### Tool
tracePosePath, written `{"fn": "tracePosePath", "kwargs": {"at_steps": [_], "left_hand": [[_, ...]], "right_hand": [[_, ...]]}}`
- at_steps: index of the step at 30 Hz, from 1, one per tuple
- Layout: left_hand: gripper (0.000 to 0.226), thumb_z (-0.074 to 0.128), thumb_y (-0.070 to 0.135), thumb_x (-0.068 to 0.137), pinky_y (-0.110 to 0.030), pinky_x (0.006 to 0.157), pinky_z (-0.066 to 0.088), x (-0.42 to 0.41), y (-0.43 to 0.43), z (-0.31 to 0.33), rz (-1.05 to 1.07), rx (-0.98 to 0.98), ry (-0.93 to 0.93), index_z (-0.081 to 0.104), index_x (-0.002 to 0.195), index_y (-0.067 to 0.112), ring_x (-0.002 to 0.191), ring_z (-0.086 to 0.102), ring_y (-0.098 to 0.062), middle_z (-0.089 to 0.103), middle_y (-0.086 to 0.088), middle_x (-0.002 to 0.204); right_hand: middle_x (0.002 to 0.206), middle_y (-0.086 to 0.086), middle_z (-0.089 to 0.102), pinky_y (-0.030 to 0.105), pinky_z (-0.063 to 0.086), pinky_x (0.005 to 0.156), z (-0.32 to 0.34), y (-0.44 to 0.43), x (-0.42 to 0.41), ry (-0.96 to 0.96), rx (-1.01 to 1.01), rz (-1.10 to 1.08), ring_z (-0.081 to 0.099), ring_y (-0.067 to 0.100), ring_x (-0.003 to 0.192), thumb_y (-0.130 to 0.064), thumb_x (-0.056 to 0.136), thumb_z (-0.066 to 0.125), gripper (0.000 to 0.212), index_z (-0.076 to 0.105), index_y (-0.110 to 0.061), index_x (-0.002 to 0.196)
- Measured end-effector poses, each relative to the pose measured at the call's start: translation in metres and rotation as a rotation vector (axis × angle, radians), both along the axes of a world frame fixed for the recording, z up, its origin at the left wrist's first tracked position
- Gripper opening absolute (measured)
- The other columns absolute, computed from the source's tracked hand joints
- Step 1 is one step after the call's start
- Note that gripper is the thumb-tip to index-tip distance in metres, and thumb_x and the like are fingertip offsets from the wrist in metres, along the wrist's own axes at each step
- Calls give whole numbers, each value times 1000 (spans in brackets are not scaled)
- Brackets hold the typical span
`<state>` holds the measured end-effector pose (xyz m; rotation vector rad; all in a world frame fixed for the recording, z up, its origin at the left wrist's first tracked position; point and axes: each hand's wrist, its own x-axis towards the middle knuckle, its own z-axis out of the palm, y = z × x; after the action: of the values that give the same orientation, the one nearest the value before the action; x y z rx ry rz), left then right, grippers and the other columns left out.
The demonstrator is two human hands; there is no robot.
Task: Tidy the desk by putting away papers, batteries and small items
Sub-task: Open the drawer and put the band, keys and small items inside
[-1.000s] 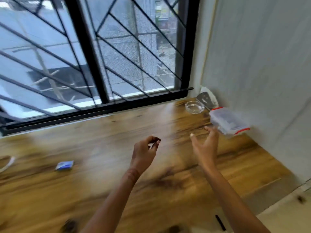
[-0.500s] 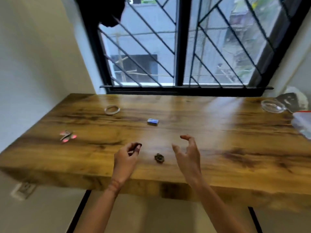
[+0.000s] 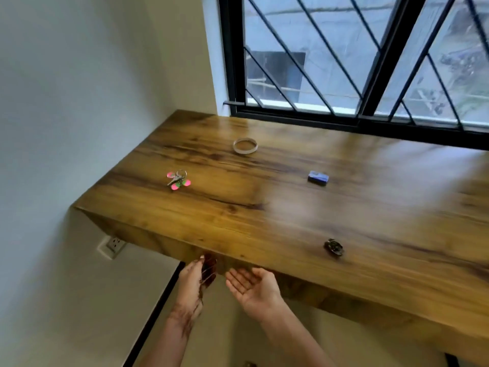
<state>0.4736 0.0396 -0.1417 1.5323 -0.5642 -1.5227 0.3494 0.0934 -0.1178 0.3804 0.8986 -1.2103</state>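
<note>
Both hands hung below the front edge of the tabletop (image 3: 264,221). The left hand (image 3: 194,283) was loosely curled, its grip indistinct, with something dark blurred at the fingers; the right hand (image 3: 255,286) lay palm up, fingers spread, empty. The small dark object (image 3: 334,247) lay up and to the right, nearest the right hand. Farther back lay the key bunch (image 3: 178,180), blue box (image 3: 318,178) and tape ring (image 3: 245,145).

Your two hands are bare, and so are your arms. Your left hand (image 3: 194,280) has dark brown drawn patterns running down onto the wrist. Your right hand (image 3: 255,287) is plain.
</note>
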Motion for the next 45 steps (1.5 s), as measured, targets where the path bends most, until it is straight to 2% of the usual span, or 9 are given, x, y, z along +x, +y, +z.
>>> {"fn": "tracePosePath", "kwargs": {"at_steps": [3, 11, 20, 24, 27, 32, 40, 43, 45], "left_hand": [[37, 37, 24, 100, -38, 104, 37, 15, -9, -24, 8, 167, 172, 52, 125, 1, 124, 48, -31, 56, -12, 123], [72, 40, 54, 90, -43, 116, 23, 36, -32, -49, 36, 249, 380, 24, 146, 12, 139, 26, -33, 24, -16, 152], [79, 42, 65, 80, -42, 110, 31, 61, -72, -87, -9, 211, 549, 35, 139, 12, 116, 51, -23, 54, -6, 126], [64, 56, 61, 75, -42, 115, 27, 70, -70, -83, -36, 233, 666, 54, 116, 12, 128, 45, -26, 51, -8, 133], [81, 65, 63, 67, -42, 110, 34, 79, -70, -83, -102, 240, 782, 48, 130, 15, 126, 49, -26, 53, -9, 134], [76, 49, 60, 76, -37, 110, 33, 97, -51, -79, -128, 263, 719, 42, 136, 15, 114, 53, -22, 58, -7, 120], [76, 37, 61, 84, -38, 117, 20, 132, -21, -79, -255, 287, 600, 28, 144, 16, 137, 35, -26, 35, -9, 149], [84, 37, 64, 79, -39, 115, 26, 145, -7, -65, -463, 252, 334, 32, 142, 10, 133, 40, -28, 41, -11, 144], [53, 48, 46, 87, -37, 101, 42, 149, 5, -48, -654, 8, -76, 53, 124, 8, 117, 54, -30, 60, -13, 123]], "right_hand": [[118, 28, 55, 49, 34, 105, -33, -10, 19, -14, 162, -104, 51, 40, 105, -25, 98, 34, 38, 53, 7, 103], [146, 21, 34, 52, 27, 107, -104, -24, 37, -57, 231, -383, 32, 38, 134, -70, 86, 21, 85, 33, -5, 139], [148, 17, 32, 47, 20, 113, -121, -39, 43, -121, 107, -610, 31, 33, 135, -75, 81, 27, 93, 28, -5, 142], [148, 20, 30, 44, 19, 114, -117, -36, 48, -72, 87, -608, 29, 33, 137, -77, 78, 27, 100, 23, -1, 143], [148, 20, 29, 44, 19, 115, -117, -33, 52, -48, 84, -607, 30, 33, 137, -80, 77, 24, 103, 23, -1, 143], [149, 20, 28, 45, 16, 116, -119, -12, 69, -35, 89, -609, 29, 34, 137, -83, 74, 20, 107, 21, -2, 143], [143, 25, 36, 45, 21, 115, -112, 19, 87, 11, 162, -573, 33, 37, 134, -78, 80, 15, 103, 27, 6, 139], [121, 24, 56, 42, 40, 101, -89, 38, 100, 381, 280, -330, 54, 34, 110, -46, 97, 30, 60, 47, 6, 123], [94, 12, 64, 35, 49, 76, -71, 54, 116, 946, 305, -146, 60, 22, 83, -26, 97, 43, 29, 58, -2, 105]]}}
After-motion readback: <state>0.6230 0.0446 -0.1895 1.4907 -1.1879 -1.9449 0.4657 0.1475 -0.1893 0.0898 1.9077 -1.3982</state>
